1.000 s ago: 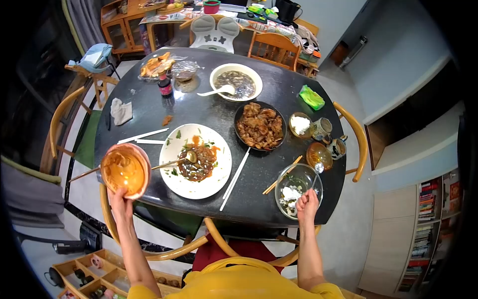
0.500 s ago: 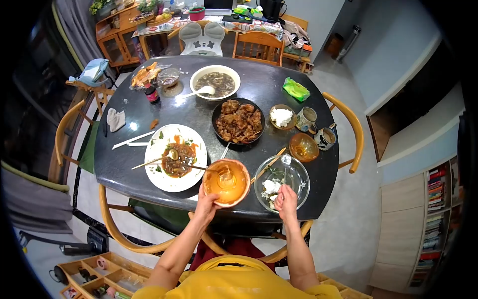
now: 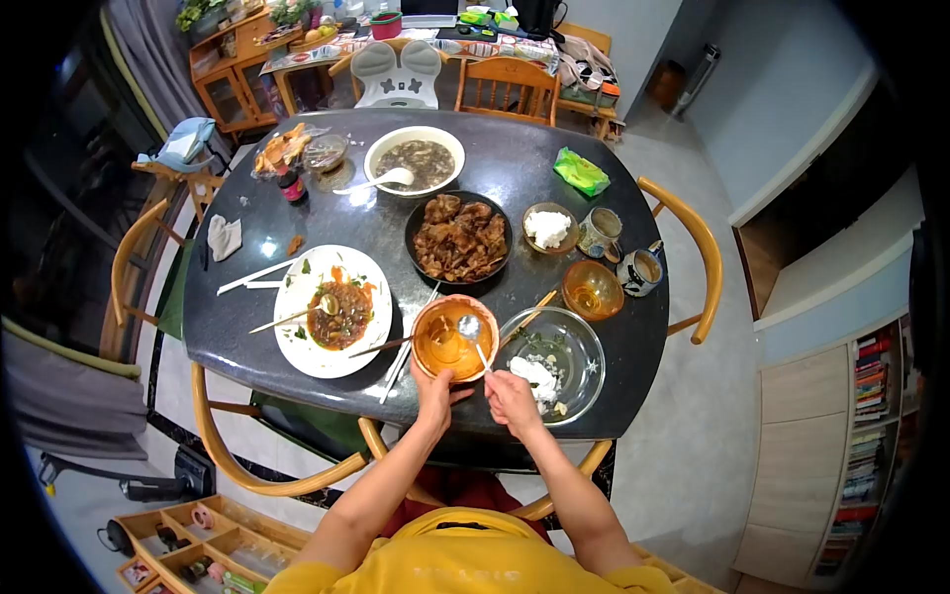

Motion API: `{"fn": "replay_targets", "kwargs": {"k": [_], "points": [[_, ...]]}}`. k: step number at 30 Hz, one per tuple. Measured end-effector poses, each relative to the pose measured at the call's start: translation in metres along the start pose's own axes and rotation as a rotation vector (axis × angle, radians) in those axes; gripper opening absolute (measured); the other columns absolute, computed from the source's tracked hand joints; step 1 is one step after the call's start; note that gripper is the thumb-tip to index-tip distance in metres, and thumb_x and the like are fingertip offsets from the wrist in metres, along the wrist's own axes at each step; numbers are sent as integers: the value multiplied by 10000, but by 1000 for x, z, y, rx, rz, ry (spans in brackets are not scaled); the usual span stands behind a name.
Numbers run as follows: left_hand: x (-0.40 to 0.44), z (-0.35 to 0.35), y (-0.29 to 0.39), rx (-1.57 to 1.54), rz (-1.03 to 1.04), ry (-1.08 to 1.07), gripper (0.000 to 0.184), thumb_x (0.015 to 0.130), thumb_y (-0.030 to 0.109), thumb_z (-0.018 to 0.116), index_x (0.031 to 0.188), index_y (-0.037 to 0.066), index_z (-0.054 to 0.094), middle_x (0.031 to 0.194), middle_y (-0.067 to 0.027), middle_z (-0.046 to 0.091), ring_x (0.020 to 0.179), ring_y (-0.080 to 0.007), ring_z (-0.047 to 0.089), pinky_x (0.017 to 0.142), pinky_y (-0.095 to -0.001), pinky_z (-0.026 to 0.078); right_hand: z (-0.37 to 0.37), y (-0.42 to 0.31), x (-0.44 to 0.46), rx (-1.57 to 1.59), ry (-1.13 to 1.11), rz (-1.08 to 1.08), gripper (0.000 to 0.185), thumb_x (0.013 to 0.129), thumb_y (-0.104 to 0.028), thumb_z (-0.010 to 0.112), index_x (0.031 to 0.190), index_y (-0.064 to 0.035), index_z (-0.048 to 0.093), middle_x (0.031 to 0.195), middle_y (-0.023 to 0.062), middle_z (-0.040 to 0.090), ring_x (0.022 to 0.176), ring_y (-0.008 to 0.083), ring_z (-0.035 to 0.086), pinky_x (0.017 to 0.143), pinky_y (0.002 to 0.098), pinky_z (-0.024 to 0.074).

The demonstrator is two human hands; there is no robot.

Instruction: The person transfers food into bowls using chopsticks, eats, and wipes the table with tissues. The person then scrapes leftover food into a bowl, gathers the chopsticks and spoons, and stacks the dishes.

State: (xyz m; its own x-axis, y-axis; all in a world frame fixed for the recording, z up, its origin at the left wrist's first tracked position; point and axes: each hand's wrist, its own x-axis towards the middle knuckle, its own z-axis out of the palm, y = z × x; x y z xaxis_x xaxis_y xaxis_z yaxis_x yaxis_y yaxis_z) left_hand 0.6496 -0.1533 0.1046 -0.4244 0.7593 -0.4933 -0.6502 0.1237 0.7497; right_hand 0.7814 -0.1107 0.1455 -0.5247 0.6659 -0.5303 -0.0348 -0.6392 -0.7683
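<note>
My left hand [image 3: 441, 398] is wrapped round the underside and near edge of an amber bowl [image 3: 435, 348], tilted a little toward me. In my right hand [image 3: 513, 402] is a spoon [image 3: 471, 327], its head over the inside of that bowl. A brown chopstick [image 3: 384, 346] reaches out from the bowl's left side. Just right of it stands a clear glass bowl [image 3: 584, 366] with white rice-like food [image 3: 535, 377] and scraps in it. Wooden chopsticks [image 3: 534, 314] rest across the glass bowl's left rim.
On the dark table [image 3: 247, 337] stand a plate [image 3: 293, 354] of saucy food, a pan of browned meat [image 3: 460, 238], a soup bowl [image 3: 374, 158], a rice bowl [image 3: 549, 229], another amber bowl [image 3: 594, 290], two mugs, including a dark one [image 3: 640, 272], and a green packet [image 3: 581, 172].
My right hand has carried the spoon left, from the glass bowl to over the amber bowl. My left hand and the amber bowl have shifted slightly.
</note>
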Motion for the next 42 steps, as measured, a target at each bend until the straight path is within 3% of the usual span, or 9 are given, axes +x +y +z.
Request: {"fn": "replay_targets", "kwargs": {"k": [8,11,13,17,23,26,30,33,42], "points": [[5,-5,13,303,80,103,723,817,105,510,1374,169,53,1276,-130,371,915,-230,564,515,-294,526,-27,-8,2,141,198,-209,261,886,-220,489,672,-78,443,460,-33,321,328,54,267,293,209,198],[7,-15,24,263,144,35,582,857,188,541,1340,101,228,1216,-95,445,920,-185,559,574,-243,505,-75,-40,6,122,342,-225,265,872,-251,521,665,-97,458,473,-50,342,331,29,253,283,191,186],[21,-28,12,153,275,2,576,863,161,554,1340,68,244,1164,-84,470,1011,-163,508,776,-280,458,-109,-59,9,39,351,-158,265,872,-245,514,665,-93,452,460,-49,318,337,32,235,291,192,187],[23,-28,23,39,289,94,469,870,202,550,1288,111,358,1164,-63,483,958,-117,513,751,-243,427,-159,-88,20,27,296,-7,279,865,-248,502,658,-74,437,456,-38,307,334,44,238,292,192,183],[40,-37,34,232,413,268,197,891,176,512,913,2,602,859,-42,600,793,-67,521,689,-220,423,-186,-101,59,185,390,223,544,806,-589,477,811,-46,436,499,47,395,323,68,256,290,199,190],[41,-35,43,308,599,151,127,894,71,471,891,-3,574,793,-35,603,709,-76,551,615,-210,442,-199,-94,83,92,609,174,521,832,-542,473,917,-30,425,554,178,505,306,102,263,282,237,210],[28,-21,56,707,864,174,87,829,-46,514,859,-34,594,802,-49,604,722,-97,550,628,-212,448,-199,-99,97,-122,651,73,241,877,-158,359,988,12,488,568,170,524,323,130,341,276,239,227],[23,-8,68,876,1264,84,116,754,-98,556,850,-38,580,877,-99,600,757,-161,575,681,-236,471,-201,-97,97,-151,622,-64,202,831,-83,384,968,-13,515,650,115,541,401,172,480,298,273,308],[27,-26,66,483,1125,69,62,860,15,510,880,-27,550,991,-149,546,799,-206,606,722,-313,521,-141,-105,64,-222,561,-266,237,816,-40,428,1050,-14,457,807,112,572,465,156,522,377,262,443]]}}
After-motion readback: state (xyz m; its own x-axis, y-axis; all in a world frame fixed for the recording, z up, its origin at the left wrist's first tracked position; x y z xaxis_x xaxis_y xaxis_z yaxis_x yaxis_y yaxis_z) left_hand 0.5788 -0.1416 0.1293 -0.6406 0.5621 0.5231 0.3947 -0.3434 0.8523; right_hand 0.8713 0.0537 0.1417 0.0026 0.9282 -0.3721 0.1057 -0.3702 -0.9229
